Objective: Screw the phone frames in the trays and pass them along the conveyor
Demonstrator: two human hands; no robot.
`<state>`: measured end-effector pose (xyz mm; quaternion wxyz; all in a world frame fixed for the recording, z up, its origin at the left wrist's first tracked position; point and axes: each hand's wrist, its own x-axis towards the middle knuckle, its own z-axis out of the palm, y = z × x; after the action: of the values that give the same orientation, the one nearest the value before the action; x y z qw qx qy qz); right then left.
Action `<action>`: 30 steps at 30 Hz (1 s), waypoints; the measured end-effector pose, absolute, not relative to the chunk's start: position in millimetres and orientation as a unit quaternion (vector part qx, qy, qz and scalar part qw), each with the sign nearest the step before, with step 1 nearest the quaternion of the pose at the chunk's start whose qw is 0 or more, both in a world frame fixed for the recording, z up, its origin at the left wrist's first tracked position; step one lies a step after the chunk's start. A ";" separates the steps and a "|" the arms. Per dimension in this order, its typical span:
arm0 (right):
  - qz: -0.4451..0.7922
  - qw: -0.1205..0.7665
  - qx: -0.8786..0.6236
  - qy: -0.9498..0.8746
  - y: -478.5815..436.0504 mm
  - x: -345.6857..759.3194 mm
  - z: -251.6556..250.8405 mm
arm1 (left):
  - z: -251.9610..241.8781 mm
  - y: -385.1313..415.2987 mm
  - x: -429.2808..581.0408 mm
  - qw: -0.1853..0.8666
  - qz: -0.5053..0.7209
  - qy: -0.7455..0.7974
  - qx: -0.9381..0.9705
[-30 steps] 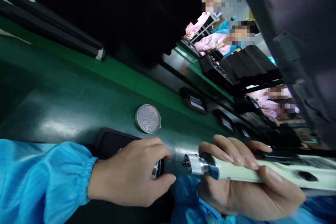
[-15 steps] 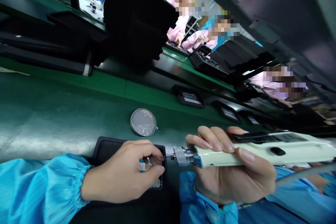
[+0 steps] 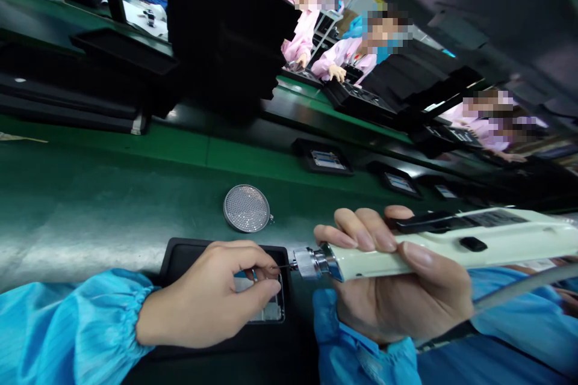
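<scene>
Our right hand [image 3: 392, 301] wraps firmly around a power screwdriver [image 3: 506, 249]; our left hand [image 3: 217, 295] half-curls at its bit [image 3: 283, 266], hold unclear. We should steady both.

Head cam looks fwd/down, nr bench [image 3: 90, 204].

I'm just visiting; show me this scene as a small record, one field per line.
Left hand: over a black tray, at the thin bit; contact unclear
Right hand: gripping a pale power screwdriver
In tray: flat device, partly hidden by the left hand
Bench: green, with a round grey dish beyond the tray
Background: co-workers in pink
</scene>
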<state>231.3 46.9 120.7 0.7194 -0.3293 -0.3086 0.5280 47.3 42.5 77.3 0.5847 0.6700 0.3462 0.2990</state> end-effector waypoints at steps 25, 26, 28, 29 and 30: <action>0.201 0.706 -0.573 -0.364 138.0 339.2 52.9 | 0.5 147.7 118.1 0.067 0.096 0.300 0.947; 0.204 0.696 -0.581 -0.368 138.4 340.6 51.2 | 4.9 138.1 107.2 0.059 0.105 0.295 0.948; 0.215 0.676 -0.599 -0.372 140.1 342.7 46.3 | 12.4 112.3 82.5 0.040 0.124 0.280 0.951; 0.220 0.665 -0.610 -0.371 141.4 343.4 43.2 | 13.9 97.5 70.3 0.030 0.132 0.270 0.953; 0.227 0.653 -0.622 -0.367 143.2 343.9 39.8 | 12.8 83.1 58.9 0.018 0.142 0.265 0.953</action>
<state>343.9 143.2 39.8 0.6528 -0.6225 -0.3674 0.2268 58.9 83.1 12.8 0.0184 0.9535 0.2654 0.1418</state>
